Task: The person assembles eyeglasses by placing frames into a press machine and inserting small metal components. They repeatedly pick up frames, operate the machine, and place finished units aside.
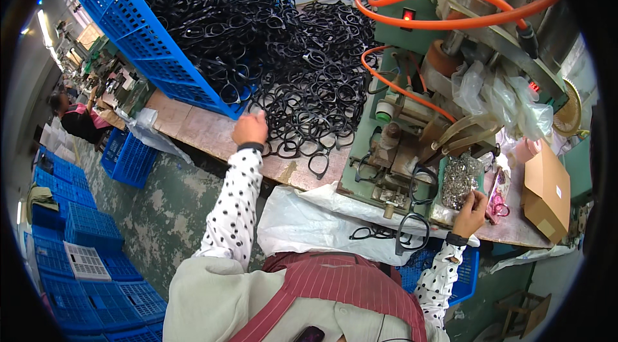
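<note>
A large heap of black eyeglass frames [315, 78] lies on the bench, spilling from a tilted blue crate [148, 39]. My left hand [250, 129] is at the heap's near left edge, beside the crate's lower corner. Its fingers are curled; what they hold, if anything, is hidden. To the right, my right hand [471, 213] pinches at the edge of a tray of small shiny metal parts [458, 181]; anything between the fingertips is too small to name. Between my hands, a black eyeglass frame [418, 200] sits at the fixture of a green bench machine [360, 178].
Orange hoses [444, 23] loop over the machine, with plastic bags [502, 94] hanging beside it. An open cardboard box [546, 190] stands at far right. White sheeting [309, 219] drapes along the bench front. Stacked blue crates [90, 232] and another person [80, 116] are at left.
</note>
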### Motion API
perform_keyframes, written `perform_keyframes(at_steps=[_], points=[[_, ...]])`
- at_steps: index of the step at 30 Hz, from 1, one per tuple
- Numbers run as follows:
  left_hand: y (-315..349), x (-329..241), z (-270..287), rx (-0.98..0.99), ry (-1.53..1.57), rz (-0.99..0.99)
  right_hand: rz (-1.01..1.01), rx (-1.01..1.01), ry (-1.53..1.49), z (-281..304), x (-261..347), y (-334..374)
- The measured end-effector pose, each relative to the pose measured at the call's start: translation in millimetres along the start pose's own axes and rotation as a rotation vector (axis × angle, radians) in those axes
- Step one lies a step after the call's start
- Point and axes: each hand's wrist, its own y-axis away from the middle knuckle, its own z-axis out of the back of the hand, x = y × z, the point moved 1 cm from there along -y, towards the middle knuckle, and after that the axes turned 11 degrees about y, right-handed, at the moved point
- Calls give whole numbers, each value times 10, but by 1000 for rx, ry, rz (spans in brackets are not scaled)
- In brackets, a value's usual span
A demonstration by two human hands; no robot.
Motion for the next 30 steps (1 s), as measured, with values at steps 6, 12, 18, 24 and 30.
perform_keyframes(at_steps=[6, 12, 18, 24, 30], points=[[-236, -199, -208, 102, 73, 384, 65, -121, 98, 26, 110, 13], [-28, -356, -361, -8, 254, 156, 92, -36, 53, 4, 156, -44], [166, -520, -318, -240, 638, -647, 22, 123, -305, 24, 864, -63], [586, -1049, -33, 308, 1163, -308, 69, 328, -436, 156, 1655, 81], [1081, -1386, 237, 665, 1797, 63, -113, 433, -587, 15, 1846, 145]])
